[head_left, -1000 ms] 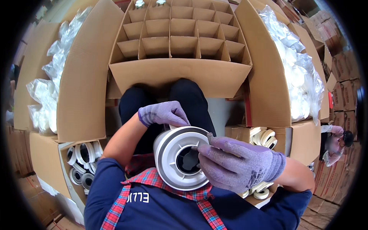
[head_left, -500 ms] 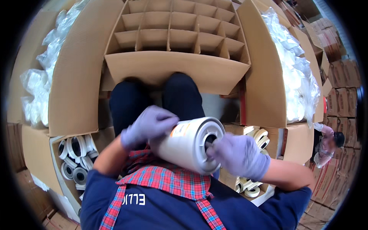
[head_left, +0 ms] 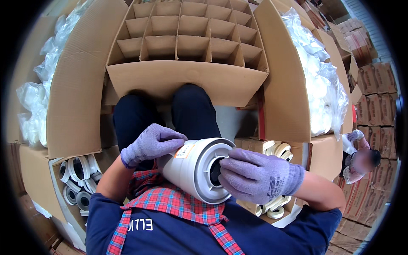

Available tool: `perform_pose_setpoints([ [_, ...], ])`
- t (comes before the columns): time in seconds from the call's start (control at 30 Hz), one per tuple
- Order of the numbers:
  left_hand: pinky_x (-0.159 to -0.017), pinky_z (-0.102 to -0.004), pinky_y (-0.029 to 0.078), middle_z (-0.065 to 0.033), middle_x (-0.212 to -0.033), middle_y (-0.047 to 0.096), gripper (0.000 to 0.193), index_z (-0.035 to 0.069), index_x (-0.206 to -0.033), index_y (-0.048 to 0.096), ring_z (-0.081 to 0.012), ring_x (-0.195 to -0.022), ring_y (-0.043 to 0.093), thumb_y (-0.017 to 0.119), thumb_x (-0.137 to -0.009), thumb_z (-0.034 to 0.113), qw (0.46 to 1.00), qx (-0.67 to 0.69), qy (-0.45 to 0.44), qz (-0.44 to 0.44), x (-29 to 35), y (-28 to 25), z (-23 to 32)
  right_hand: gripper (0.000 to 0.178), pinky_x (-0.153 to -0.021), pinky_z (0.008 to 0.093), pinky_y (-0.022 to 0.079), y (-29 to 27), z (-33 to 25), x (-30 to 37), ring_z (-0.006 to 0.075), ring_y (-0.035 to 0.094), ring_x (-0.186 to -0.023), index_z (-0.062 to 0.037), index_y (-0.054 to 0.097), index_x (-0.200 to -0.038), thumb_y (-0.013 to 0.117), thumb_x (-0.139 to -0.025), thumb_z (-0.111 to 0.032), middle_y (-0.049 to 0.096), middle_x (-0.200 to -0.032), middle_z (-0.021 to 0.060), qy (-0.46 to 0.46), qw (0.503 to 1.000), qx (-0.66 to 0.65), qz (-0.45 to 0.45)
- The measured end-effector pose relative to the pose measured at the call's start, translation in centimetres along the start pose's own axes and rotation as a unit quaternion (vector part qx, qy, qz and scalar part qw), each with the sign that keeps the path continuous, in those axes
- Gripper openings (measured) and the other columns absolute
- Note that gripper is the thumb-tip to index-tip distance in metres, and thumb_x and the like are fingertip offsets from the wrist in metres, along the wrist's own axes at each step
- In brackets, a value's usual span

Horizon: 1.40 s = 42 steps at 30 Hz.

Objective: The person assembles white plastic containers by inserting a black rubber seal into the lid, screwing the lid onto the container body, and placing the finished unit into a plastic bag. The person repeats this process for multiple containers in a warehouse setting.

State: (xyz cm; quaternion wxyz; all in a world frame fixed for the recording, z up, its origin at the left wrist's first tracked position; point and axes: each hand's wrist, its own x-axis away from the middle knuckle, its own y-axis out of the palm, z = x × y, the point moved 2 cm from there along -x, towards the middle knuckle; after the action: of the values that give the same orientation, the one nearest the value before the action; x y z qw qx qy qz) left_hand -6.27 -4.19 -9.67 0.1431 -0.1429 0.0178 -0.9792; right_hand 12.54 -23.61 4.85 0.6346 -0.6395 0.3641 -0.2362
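Note:
A white plastic cylinder (head_left: 178, 170) with an orange-edged label rests tilted across my lap, its ringed end facing right with a dark round hole in the middle. The fingers of my left hand (head_left: 149, 144), in a lilac work glove, are pressed together on its upper side by the label. My right hand (head_left: 259, 175), gloved alike, has bent fingers against the ringed end, at the edge of the hole. Its thumb and whatever lies under the fingertips are hidden. Beyond my knees stands a cardboard box (head_left: 187, 80) with divider compartments, none visibly filled.
Tall cartons with clear plastic bags of white parts (head_left: 316, 80) flank me at left and right. Lower boxes hold white ring parts with dark centres (head_left: 83, 180) at left and cream rings (head_left: 278, 202) at right. Another person (head_left: 361, 159) works at far right beside stacked cartons (head_left: 378, 119).
My right hand has turned, from fingertips pinched at the hole to fingers laid across the end's edge. The left hand stays by the label. The whole view has shifted slightly.

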Motion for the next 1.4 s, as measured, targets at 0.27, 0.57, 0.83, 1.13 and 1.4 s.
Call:
perform_pose_setpoints([
  [0.27,-0.071,-0.029,0.058,-0.0174,-0.087,0.074,0.025,-0.003,-0.103,0.074,-0.0237,-0.079,0.074,0.07,-0.09,0.018,0.983,-0.104,0.104,0.11,2.8,2.0,-0.5,0.021,-0.064,0.0313,0.055,1.9,1.8,1.0,0.0201,0.071,-0.067,-0.0004,0.067,-0.094,0.064,-0.098,-0.021,0.068,-0.072,0.0114,0.568,0.681,-0.458,-0.058],
  [0.57,-0.077,-0.0252,0.056,-0.0107,-0.088,0.077,0.026,-0.002,-0.105,0.077,-0.0114,-0.078,0.07,0.071,-0.088,0.016,0.989,0.029,-0.008,-0.147,-4.4,-1.5,-0.6,0.034,-0.103,0.047,0.052,-0.9,0.2,-2.1,0.0314,0.063,-0.11,0.0008,0.071,-0.098,0.069,-0.07,-0.019,0.064,-0.104,0.0138,-0.07,0.997,-0.036,0.01],
  [0.83,-0.073,-0.0251,0.056,-0.009,-0.086,0.077,0.026,-0.001,-0.103,0.078,-0.0095,-0.077,0.069,0.07,-0.09,0.02,0.995,0.034,-0.067,-0.059,-2.5,-1.3,-0.6,0.035,-0.072,0.0332,0.058,0.8,0.7,-1.6,0.0214,0.068,-0.084,-0.0042,0.072,-0.102,0.072,-0.07,-0.017,0.064,-0.09,0.0051,-0.005,0.998,-0.041,0.043],
  [1.13,-0.078,-0.0268,0.056,-0.0103,-0.087,0.077,0.028,-0.001,-0.105,0.076,-0.0121,-0.081,0.071,0.071,-0.091,0.023,0.998,0.057,-0.007,0.014,-0.3,-1.6,-1.0,0.026,-0.086,0.0375,0.058,-0.1,0.8,-1.2,0.0233,0.067,-0.093,-0.0031,0.069,-0.104,0.07,-0.081,-0.016,0.063,-0.092,0.0068,0.009,0.982,-0.152,0.109],
  [1.4,-0.076,-0.0249,0.055,-0.0105,-0.09,0.078,0.026,-0.001,-0.107,0.077,-0.012,-0.079,0.071,0.071,-0.091,0.019,0.98,0.038,0.025,-0.195,-5.4,-1.5,-1.2,0.029,-0.095,0.0427,0.056,0.1,0.5,-3.0,0.0265,0.063,-0.103,-0.0025,0.07,-0.104,0.069,-0.078,-0.015,0.063,-0.097,0.0096,-0.107,0.977,-0.165,0.078],
])
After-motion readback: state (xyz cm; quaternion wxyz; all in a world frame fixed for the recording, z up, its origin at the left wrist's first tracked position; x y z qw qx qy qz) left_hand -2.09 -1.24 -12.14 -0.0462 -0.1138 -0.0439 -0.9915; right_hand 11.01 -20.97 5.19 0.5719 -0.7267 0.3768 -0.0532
